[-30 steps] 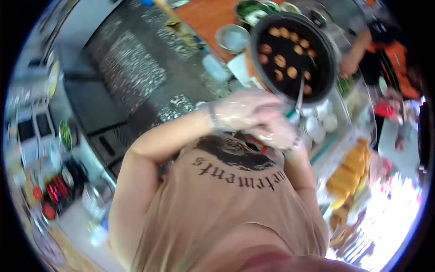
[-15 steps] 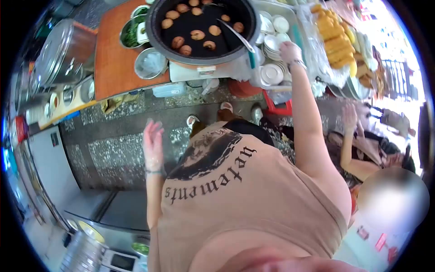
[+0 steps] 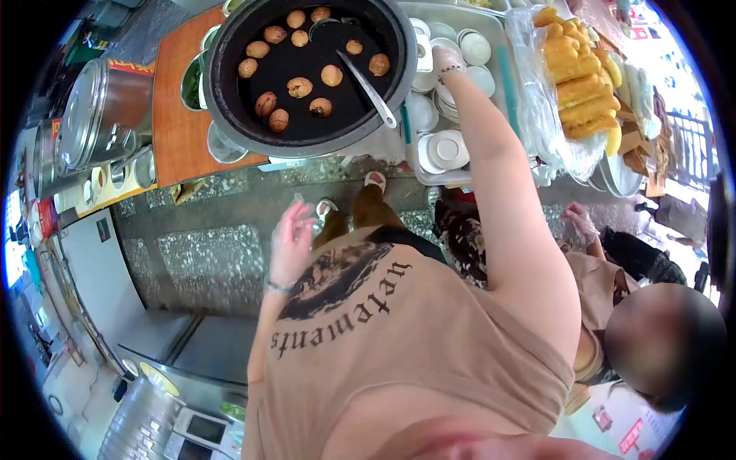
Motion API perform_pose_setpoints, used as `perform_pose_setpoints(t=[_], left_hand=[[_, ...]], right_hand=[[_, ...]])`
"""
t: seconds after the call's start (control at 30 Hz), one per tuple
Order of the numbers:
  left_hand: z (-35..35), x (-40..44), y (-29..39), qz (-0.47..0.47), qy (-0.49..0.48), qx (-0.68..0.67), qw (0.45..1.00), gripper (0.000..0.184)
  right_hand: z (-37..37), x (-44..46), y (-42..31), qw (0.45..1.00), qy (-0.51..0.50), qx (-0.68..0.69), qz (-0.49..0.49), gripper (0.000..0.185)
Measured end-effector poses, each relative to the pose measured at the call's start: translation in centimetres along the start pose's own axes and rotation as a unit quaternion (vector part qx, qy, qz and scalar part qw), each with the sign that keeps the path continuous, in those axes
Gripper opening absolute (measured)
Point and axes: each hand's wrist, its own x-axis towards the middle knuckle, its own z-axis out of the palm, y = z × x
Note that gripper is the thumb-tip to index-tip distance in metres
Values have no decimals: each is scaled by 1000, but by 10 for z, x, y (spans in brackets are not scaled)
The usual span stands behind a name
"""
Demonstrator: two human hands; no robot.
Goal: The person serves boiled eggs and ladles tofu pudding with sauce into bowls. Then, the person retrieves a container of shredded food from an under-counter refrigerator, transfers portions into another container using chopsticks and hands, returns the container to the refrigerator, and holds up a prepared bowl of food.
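My left hand [image 3: 291, 244], in a clear glove, is raised beside my torso with its fingers loosely bent and apart, holding nothing. On the right, my right hand [image 3: 446, 58], also gloved, reaches into a clear plastic bin [image 3: 500, 146] of small white dishes [image 3: 448, 149]. It touches or hovers over the stacked dishes; its fingertips cannot be made out. Just left of the bin, a large dark pot [image 3: 307, 146] holds dark liquid with several brown eggs [image 3: 299, 87]. A ladle [image 3: 369, 92] rests in it, its handle leaning over the rim.
An orange-brown table [image 3: 175, 138] with bowls adjoins the pot. Fried dough sticks [image 3: 579, 84] in plastic lie right of the bin. A large steel container [image 3: 103, 115] stands at left. Another person [image 3: 602, 287], one hand gloved, is at lower right. A refrigerator [image 3: 96, 264] stands at lower left.
My hands, together over my chest at first, have come apart; my right hand has moved out to the dishes. The view has swung round, and the other person's raised hand has lowered.
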Motion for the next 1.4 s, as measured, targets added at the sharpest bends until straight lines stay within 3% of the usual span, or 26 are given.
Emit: perform_pose_setpoints(t=[0.03, 0.2, 0.27, 0.37, 0.43, 0.57, 0.63, 0.73, 0.77, 0.83, 0.87, 0.93, 0.97, 1.03, 1.07, 1.13, 1.17, 1.2, 1.27, 1.33, 1.4], left_hand=[[1, 1, 1, -12, 14, -23, 1000, 45], [1, 3, 12, -29, 40, -53, 997, 46], [-1, 10, 25, 4, 45, -68, 997, 44], [3, 36, 34, 35, -43, -68, 996, 44], [14, 54, 44, 46, -121, -58, 990, 44], [45, 86, 52, 54, -212, -61, 974, 41], [61, 95, 59, 87, -260, 5, 962, 38], [77, 105, 69, 222, -294, 84, 926, 41], [76, 105, 79, 226, -288, 82, 927, 41], [75, 105, 99, 393, -155, 27, 906, 45], [81, 108, 102, 396, -154, 27, 905, 45], [90, 122, 109, 375, -21, -86, 923, 48], [89, 130, 107, 378, -21, -86, 921, 48], [84, 142, 112, 207, -105, -219, 948, 49], [72, 141, 116, 118, -148, -315, 930, 46], [56, 155, 96, 108, -114, -323, 933, 44], [48, 152, 91, 49, -93, -355, 929, 44], [35, 147, 96, -10, -71, -384, 920, 43], [18, 148, 77, -9, -53, -443, 895, 43], [1, 139, 70, -1, 7, -445, 896, 44], [-19, 126, 64, -6, 27, -449, 893, 43]], right_hand=[[14, 17, 9, 998, 24, -14, -56, 31], [-3, -5, 6, 995, 25, 3, -95, 34], [-7, -22, 4, 993, 36, 16, -115, 34], [0, -47, 8, 990, 7, -4, -141, 33], [-7, -76, 0, 990, -86, -1, -116, 30], [52, -79, 35, 976, -71, 54, -199, 26], [39, -119, 42, 975, -21, 57, -213, 20], [35, -152, 61, 961, 176, 109, -184, 20], [18, -170, 57, 954, 229, 115, -158, 18], [-1, -203, 50, 925, 316, 162, -138, 14], [-13, -221, 38, 924, 319, 161, -138, 14], [-41, -248, 0, 903, 324, 270, -84, 11], [-48, -252, -23, 894, 324, 297, -83, 11], [-64, -256, -62, 908, 264, 309, -101, 18], [-65, -250, -72, 911, 248, 302, -129, 23], [-66, -236, -86, 925, 211, 306, -77, 30], [-67, -228, -89, 936, 171, 307, -27, 37], [-60, -218, -88, 965, 127, 230, -19, 50], [-55, -202, -96, 991, 75, 104, -45, 53], [-52, -180, -98, 993, 74, 83, -49, 46], [-67, -170, -107, 992, -40, 1, -119, 34]])
